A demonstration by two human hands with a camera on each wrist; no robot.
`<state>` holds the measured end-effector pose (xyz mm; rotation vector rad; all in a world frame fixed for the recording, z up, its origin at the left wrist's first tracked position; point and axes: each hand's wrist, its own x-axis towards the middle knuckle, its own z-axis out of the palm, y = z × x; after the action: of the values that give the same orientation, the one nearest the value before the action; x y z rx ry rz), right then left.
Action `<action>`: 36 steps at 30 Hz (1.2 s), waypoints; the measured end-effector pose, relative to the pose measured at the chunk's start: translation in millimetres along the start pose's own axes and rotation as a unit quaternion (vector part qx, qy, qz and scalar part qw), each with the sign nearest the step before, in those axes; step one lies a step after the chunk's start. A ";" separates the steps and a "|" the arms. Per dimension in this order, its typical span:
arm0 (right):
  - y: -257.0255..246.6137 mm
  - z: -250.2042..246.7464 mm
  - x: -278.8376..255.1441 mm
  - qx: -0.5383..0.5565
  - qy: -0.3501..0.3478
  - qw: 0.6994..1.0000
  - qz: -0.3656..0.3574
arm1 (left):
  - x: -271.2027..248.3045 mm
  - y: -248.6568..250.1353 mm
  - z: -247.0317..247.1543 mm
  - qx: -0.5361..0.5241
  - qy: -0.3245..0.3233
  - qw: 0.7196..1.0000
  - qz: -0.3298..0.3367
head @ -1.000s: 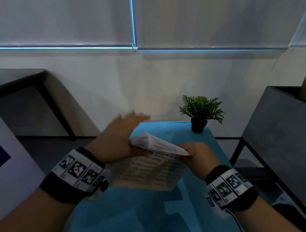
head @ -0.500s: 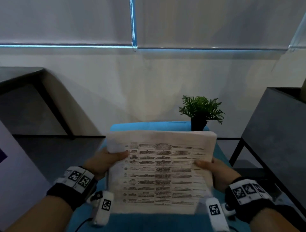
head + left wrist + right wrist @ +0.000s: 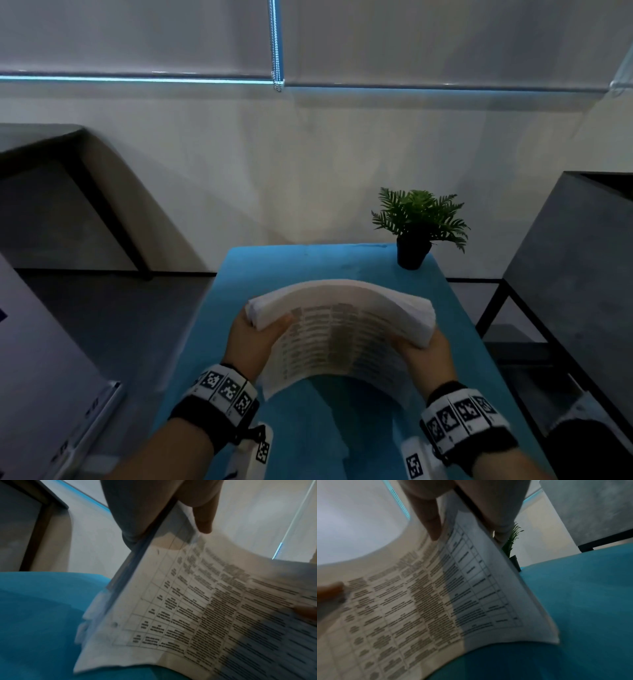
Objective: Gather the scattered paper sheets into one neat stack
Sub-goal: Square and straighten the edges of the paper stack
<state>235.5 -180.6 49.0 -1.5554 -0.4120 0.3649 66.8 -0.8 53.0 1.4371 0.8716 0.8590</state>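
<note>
The paper stack (image 3: 342, 329) is held between the left hand (image 3: 255, 337) and right hand (image 3: 426, 356), fingers curled round its ends, above the blue surface (image 3: 308, 263). Bent upward, loose sheets could be spilled.

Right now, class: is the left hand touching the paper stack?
Touching. The head view shows the left hand gripping the paper stack by its left edge, thumb over the top.

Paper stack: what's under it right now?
Under the arched paper stack, held by the left hand and right hand, only bare blue tabletop shows. The far part is hidden.
</note>
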 end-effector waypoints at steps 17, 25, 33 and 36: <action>-30.7 3.8 22.7 -0.026 0.132 0.989 -0.058 | 3.0 21.0 11.0 -0.075 0.139 0.986 0.052; -26.2 3.7 27.4 -0.013 0.126 0.990 -0.060 | 9.5 23.3 10.5 -0.070 0.118 0.989 0.048; -23.6 0.8 25.4 0.014 0.091 0.993 -0.074 | 3.1 15.7 2.5 -0.057 -0.014 0.994 0.088; -17.4 -9.2 19.6 0.038 0.012 0.997 -0.062 | 2.9 2.9 -9.9 -0.043 -0.041 0.994 0.089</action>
<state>256.4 -179.2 67.1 -1.4515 -0.4678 0.2622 59.3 6.2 56.3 1.4789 0.6440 0.9525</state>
